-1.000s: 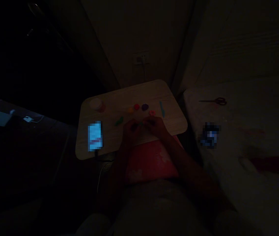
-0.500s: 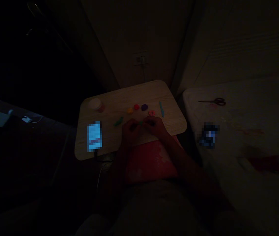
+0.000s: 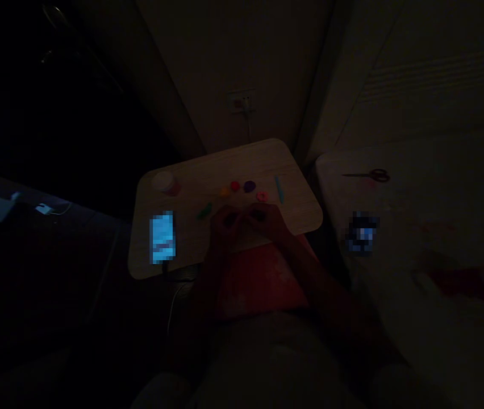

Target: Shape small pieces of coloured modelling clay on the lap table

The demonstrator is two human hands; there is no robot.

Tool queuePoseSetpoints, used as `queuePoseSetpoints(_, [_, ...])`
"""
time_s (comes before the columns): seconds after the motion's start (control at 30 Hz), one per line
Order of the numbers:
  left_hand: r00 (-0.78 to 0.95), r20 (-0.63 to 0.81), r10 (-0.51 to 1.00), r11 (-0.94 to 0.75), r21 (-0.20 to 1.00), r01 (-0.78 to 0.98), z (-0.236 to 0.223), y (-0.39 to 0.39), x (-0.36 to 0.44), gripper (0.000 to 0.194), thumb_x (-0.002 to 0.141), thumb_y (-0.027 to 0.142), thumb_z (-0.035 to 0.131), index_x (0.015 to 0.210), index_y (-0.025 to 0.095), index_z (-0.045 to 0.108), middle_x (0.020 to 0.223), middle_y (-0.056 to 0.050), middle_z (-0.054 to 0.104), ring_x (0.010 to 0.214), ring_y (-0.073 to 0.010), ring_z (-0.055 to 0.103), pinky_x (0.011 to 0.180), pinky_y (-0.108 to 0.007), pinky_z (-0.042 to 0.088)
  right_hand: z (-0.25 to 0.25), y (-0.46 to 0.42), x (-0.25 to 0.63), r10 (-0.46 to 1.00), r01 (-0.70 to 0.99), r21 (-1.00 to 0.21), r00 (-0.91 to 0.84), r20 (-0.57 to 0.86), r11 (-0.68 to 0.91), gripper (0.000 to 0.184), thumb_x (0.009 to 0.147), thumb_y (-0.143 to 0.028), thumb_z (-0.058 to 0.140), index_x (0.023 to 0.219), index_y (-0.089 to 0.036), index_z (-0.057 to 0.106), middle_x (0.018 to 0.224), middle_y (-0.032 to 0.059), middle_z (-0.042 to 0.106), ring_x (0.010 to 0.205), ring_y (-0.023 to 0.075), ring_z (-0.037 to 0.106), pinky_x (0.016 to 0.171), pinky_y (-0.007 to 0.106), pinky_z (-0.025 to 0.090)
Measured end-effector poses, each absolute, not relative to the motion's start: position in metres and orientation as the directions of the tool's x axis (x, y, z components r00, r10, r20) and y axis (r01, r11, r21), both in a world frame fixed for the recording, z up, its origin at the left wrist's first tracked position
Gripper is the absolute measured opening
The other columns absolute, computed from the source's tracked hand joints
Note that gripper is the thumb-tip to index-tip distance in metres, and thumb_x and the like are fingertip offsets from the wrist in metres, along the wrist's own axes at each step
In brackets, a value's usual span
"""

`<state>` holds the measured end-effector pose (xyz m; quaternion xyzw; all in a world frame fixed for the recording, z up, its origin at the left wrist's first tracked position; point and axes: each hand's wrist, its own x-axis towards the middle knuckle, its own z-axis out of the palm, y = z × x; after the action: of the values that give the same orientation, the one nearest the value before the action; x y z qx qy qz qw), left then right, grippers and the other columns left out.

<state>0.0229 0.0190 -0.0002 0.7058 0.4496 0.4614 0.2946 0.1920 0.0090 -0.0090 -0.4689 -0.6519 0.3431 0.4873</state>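
My left hand [image 3: 224, 224] and my right hand [image 3: 268, 219] meet over the front of a small wooden table [image 3: 148, 199], fingers curled and fingertips pressed together. A small bit of green modelling clay is pinched there, now hidden by the fingers. Another green clay piece [image 3: 204, 211] lies left of my left hand. Just beyond my hands are a yellow clay lump [image 3: 224, 192], a red clay ball [image 3: 234, 186] and a purple clay lump [image 3: 249, 186]. A pink flower-like clay piece [image 3: 262, 196] sits near my right fingers, with a blue stick-like tool [image 3: 279, 190] beside it.
The room is very dark. A lit phone [image 3: 162, 237] with a cable stands at the table's left, below a pale-lidded tub [image 3: 166, 183]. Scissors [image 3: 367, 175] and a blurred-out device [image 3: 361, 233] lie on the pale surface at right. A wall socket [image 3: 241, 102] is behind.
My fingertips have come closer together, and the green bit seen between them before is now covered. The view has shifted slightly; the things on the table stay put.
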Motion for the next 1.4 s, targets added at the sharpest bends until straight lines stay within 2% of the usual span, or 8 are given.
queuePoseSetpoints(0.17, [0.169,0.367,0.915,-0.403,0.850,0.340,0.000,0.019,0.022,0.013,0.084,0.029,0.068,0.078,0.018,0.070,0.081,-0.005,0.068,0.078,-0.0172,0.063,0.075,-0.030,0.051,-0.009,0.009,0.192,0.941,0.281,-0.898,-0.096,0.324,0.338,0.013,0.080,-0.025,0.064,0.082,-0.017,0.073,0.077,0.0034,0.072,0.065,0.0135,0.061,0.062,0.024,0.045])
queuePoseSetpoints(0.3, [0.104,0.348,0.932,-0.363,0.882,0.300,-0.002,0.019,0.023,0.014,0.081,0.031,0.072,0.078,0.017,0.070,0.080,-0.005,0.069,0.078,-0.0175,0.064,0.076,-0.030,0.053,-0.010,0.009,0.192,0.942,0.280,-0.899,-0.066,0.330,0.335,0.013,0.081,-0.027,0.063,0.080,-0.017,0.071,0.075,0.0028,0.070,0.066,0.0140,0.061,0.062,0.024,0.045])
queuePoseSetpoints(0.43, [0.064,0.285,0.956,-0.292,0.927,0.235,-0.006,0.018,0.022,0.014,0.078,0.029,0.074,0.084,0.018,0.071,0.085,-0.005,0.072,0.081,-0.0186,0.067,0.077,-0.031,0.055,-0.011,0.009,0.192,0.941,0.256,-0.906,-0.052,0.335,0.336,0.013,0.081,-0.027,0.062,0.081,-0.018,0.071,0.075,0.0020,0.070,0.065,0.0136,0.060,0.062,0.024,0.046])
queuePoseSetpoints(0.67, [0.033,0.286,0.958,-0.285,0.929,0.236,-0.010,0.019,0.022,0.011,0.077,0.026,0.074,0.079,0.017,0.070,0.081,-0.005,0.072,0.078,-0.0184,0.068,0.075,-0.030,0.056,-0.016,0.009,0.192,0.953,0.231,-0.926,-0.027,0.302,0.299,0.014,0.081,-0.031,0.065,0.082,-0.018,0.072,0.076,0.0028,0.071,0.065,0.0140,0.061,0.062,0.025,0.048])
queuePoseSetpoints(1.0, [0.064,0.284,0.957,-0.291,0.922,0.256,-0.008,0.018,0.022,0.014,0.078,0.031,0.074,0.079,0.018,0.069,0.079,-0.004,0.070,0.076,-0.0177,0.066,0.072,-0.029,0.054,-0.013,0.008,0.191,0.956,0.227,-0.930,-0.008,0.294,0.288,0.014,0.081,-0.031,0.066,0.081,-0.018,0.071,0.075,0.0027,0.071,0.065,0.0141,0.061,0.061,0.025,0.047])
queuePoseSetpoints(1.3, [0.115,0.293,0.949,-0.314,0.911,0.266,-0.006,0.017,0.022,0.013,0.079,0.030,0.073,0.083,0.018,0.071,0.084,-0.005,0.072,0.081,-0.0191,0.067,0.078,-0.032,0.054,-0.014,0.009,0.193,0.930,0.244,-0.898,-0.075,0.360,0.367,0.013,0.082,-0.028,0.063,0.085,-0.019,0.072,0.082,0.0034,0.072,0.072,0.0155,0.064,0.068,0.026,0.049])
queuePoseSetpoints(1.4, [0.123,0.293,0.948,-0.317,0.908,0.276,-0.003,0.018,0.023,0.013,0.079,0.031,0.074,0.082,0.018,0.072,0.083,-0.005,0.072,0.081,-0.0192,0.067,0.078,-0.032,0.054,-0.011,0.008,0.192,0.938,0.261,-0.901,-0.072,0.340,0.347,0.013,0.083,-0.029,0.063,0.085,-0.019,0.072,0.081,0.0032,0.072,0.072,0.0158,0.063,0.068,0.027,0.048])
